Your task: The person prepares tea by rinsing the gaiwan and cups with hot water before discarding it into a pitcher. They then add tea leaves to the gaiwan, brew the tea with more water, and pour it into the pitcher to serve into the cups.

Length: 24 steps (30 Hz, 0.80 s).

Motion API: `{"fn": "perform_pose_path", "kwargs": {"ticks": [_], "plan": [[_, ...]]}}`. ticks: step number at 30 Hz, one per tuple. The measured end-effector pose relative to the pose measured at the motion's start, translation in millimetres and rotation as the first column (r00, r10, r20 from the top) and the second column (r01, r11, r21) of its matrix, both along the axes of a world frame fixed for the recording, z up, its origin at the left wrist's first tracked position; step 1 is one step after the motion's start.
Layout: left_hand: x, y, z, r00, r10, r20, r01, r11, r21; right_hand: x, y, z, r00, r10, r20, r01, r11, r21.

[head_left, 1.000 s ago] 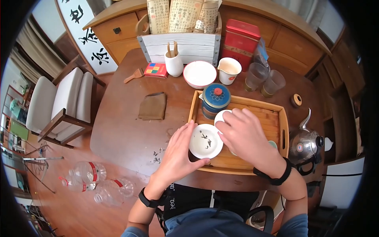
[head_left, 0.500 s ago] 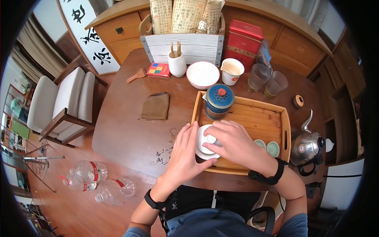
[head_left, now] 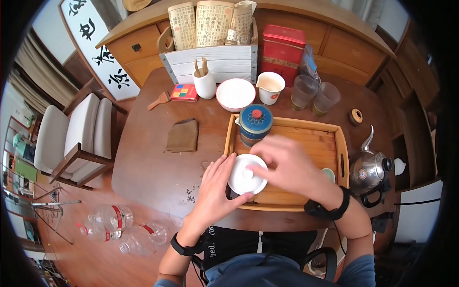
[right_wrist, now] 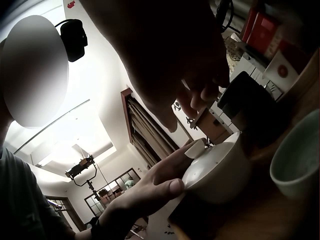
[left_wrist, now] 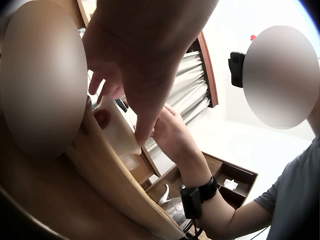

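Observation:
A white lid with a round knob [head_left: 247,173] sits on the white bowl [right_wrist: 227,175] at the tray's left front. My left hand [head_left: 215,191] holds the bowl, fingers along its left side and thumb at the front; the right wrist view also shows this hand [right_wrist: 145,195] against the bowl. Just above and right of the lid is my right hand [head_left: 291,165], slightly blurred, its fingers loosely bent. In the right wrist view a gap separates these fingers [right_wrist: 187,105] from the knob. The lid hides what the bowl contains.
On the wooden tray [head_left: 342,143] are a blue lidded pot [head_left: 256,122] and a green cup [head_left: 328,174]. A steel kettle [head_left: 368,170] stands right of it. Behind are a white dish [head_left: 235,94], a pitcher [head_left: 271,87] and glasses; a brown cloth [head_left: 182,135] lies left.
The lid has come down from my right hand onto the bowl, covering the dark leaves seen inside earlier. My right hand has let go of the knob and moved up off it.

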<state>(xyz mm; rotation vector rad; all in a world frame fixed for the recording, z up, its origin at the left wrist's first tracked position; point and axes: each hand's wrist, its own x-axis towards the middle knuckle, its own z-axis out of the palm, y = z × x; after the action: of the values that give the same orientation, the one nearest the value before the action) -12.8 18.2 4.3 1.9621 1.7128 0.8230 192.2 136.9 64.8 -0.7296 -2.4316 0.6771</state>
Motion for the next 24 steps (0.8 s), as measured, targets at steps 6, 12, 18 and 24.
{"fn": "perform_pose_path", "kwargs": {"ticks": [6,12,18,24], "plan": [[-11.4,16.4,19.2,0.996,-0.031,0.079,0.026,0.997,0.069,3.9,58.6,17.0,0.972,-0.216,-0.093,0.227,0.964,0.14],[-12.2,83.2,41.2,0.989,-0.037,0.146,0.014,0.989,0.15,-14.8,84.3,5.3,0.986,-0.103,0.13,0.08,0.982,0.168],[-3.9,116.7,34.3,0.979,-0.104,0.173,0.095,0.994,0.06,-20.2,88.6,10.8,0.988,-0.105,0.117,0.088,0.986,0.139],[-2.3,123.3,29.4,0.991,-0.088,0.106,0.075,0.991,0.114,6.9,102.2,15.9,0.961,-0.25,0.115,0.186,0.899,0.398]]}}
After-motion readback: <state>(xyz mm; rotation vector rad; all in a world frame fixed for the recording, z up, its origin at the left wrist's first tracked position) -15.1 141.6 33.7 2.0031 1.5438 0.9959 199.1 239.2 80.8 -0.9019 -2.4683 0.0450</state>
